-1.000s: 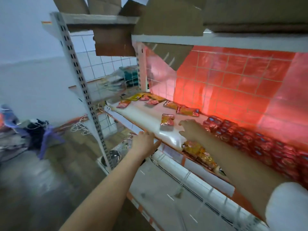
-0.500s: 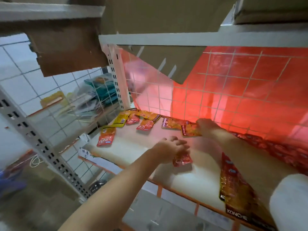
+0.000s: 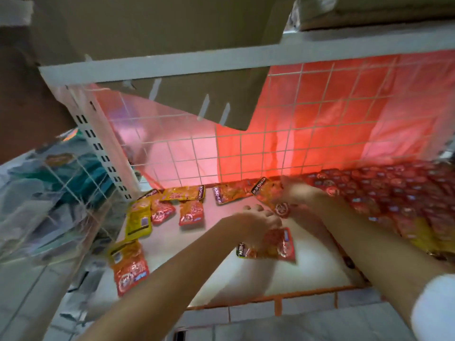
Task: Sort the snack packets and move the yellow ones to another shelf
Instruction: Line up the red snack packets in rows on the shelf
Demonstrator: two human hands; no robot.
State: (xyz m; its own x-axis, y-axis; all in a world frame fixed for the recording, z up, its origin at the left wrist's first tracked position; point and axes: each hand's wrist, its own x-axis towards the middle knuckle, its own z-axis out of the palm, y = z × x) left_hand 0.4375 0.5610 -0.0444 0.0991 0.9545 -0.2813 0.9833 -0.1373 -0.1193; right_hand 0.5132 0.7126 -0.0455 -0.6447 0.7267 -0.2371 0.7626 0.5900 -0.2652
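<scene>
Since a moment ago both hands have closed on packets: the left hand (image 3: pixel 261 223) now grasps a red packet (image 3: pixel 270 244) at centre frame, the right hand (image 3: pixel 293 193) pinches another packet (image 3: pixel 267 190) near the back mesh, while the yellow packet (image 3: pixel 139 221) lies untouched at left.

**Bare arms, one white sleeve**

Not much gear to report here. Both forearms are bare from the elbow down, and both hands, the left hand (image 3: pixel 258 222) and the right hand (image 3: pixel 299 193), are bare too: no gloves, rings, watch or bands that I can spot. The right arm has a short white sleeve (image 3: pixel 435 308) at the lower right corner.
</scene>
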